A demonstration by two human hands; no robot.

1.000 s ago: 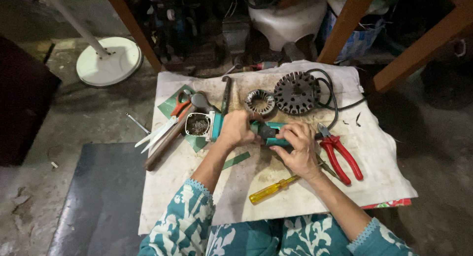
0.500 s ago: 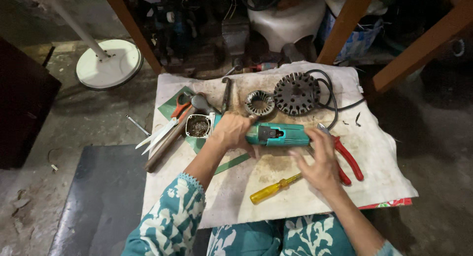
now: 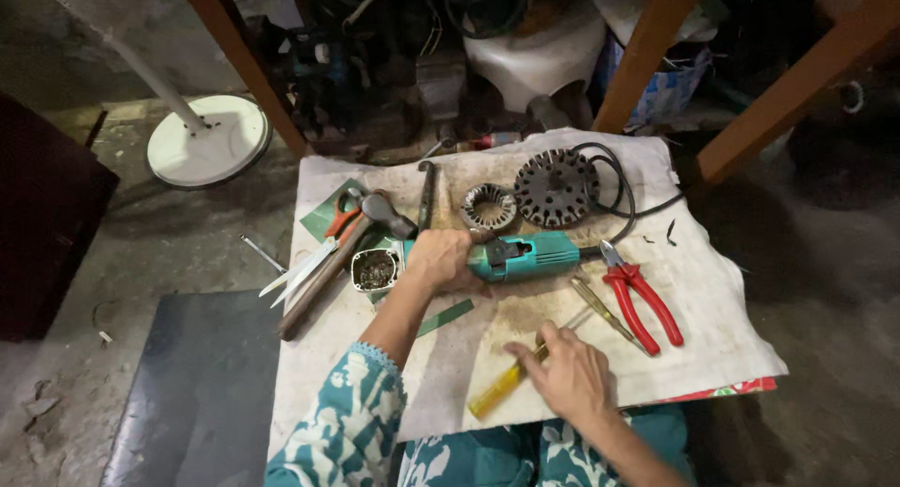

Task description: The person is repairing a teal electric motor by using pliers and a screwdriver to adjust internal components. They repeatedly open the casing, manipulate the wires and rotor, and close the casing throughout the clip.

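Note:
A teal power tool lies across the middle of a stained white cloth. My left hand grips its left end. My right hand is lower down, its fingers closing around a yellow-handled screwdriver that rests on the cloth near the front edge. A second, thinner screwdriver lies between the tool and red-handled pliers.
Behind the tool sit a round motor stator and a dark finned disc with a black cable. A hammer, scissors and a small metal cup lie left. Wooden legs and a white fan base stand behind.
My right hand has let go of the teal tool and moved down toward me to the yellow screwdriver. My left hand has stayed on the tool's left end.

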